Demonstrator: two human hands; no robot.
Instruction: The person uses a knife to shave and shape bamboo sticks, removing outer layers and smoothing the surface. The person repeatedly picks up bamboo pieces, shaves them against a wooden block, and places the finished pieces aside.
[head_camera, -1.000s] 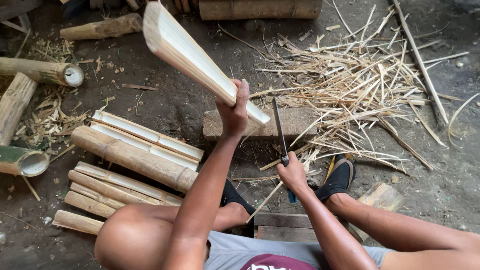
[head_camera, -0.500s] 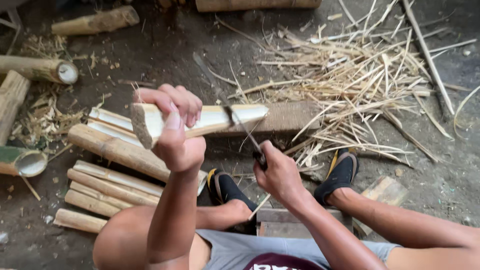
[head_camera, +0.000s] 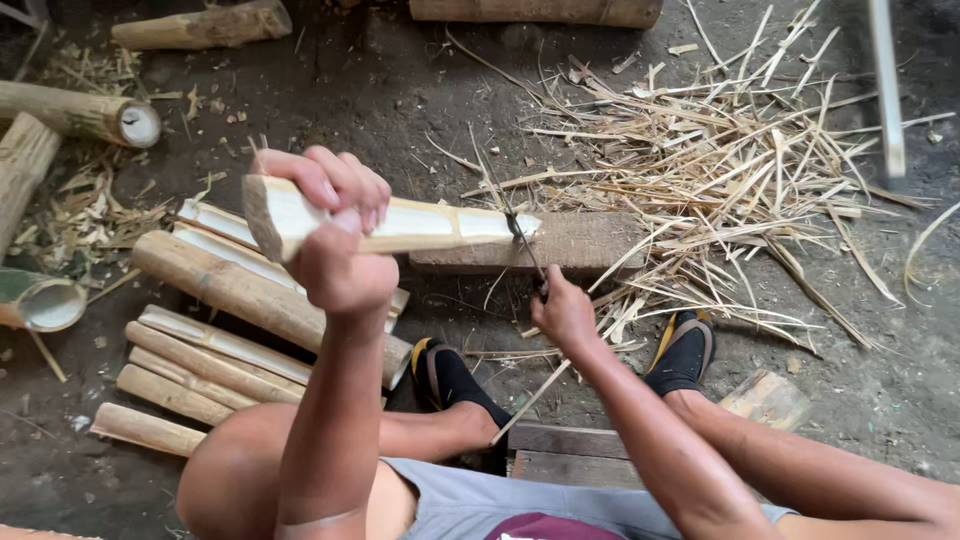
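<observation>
From the head camera, the left hand (head_camera: 335, 235) is wrapped with closed fingers around the near end of a pale, split length of bamboo with a creamy inner face (head_camera: 420, 225), held roughly level above the dirt floor (head_camera: 400, 90), its far end resting on a flat grey wooden block (head_camera: 580, 245). The right hand (head_camera: 562, 312) is clenched round the handle of a thin dark-bladed knife (head_camera: 520, 235), whose edge meets the slat's far tip. The slat looks stiff and fairly light, likely to split along its grain, with sharp edges; the thick near end seems the safest place to grip. A loose heap of pale bamboo slivers (head_camera: 720, 190) lies to the right, and stacked split bamboo pieces (head_camera: 210, 340) sit to the left, near the person's knee.
</observation>
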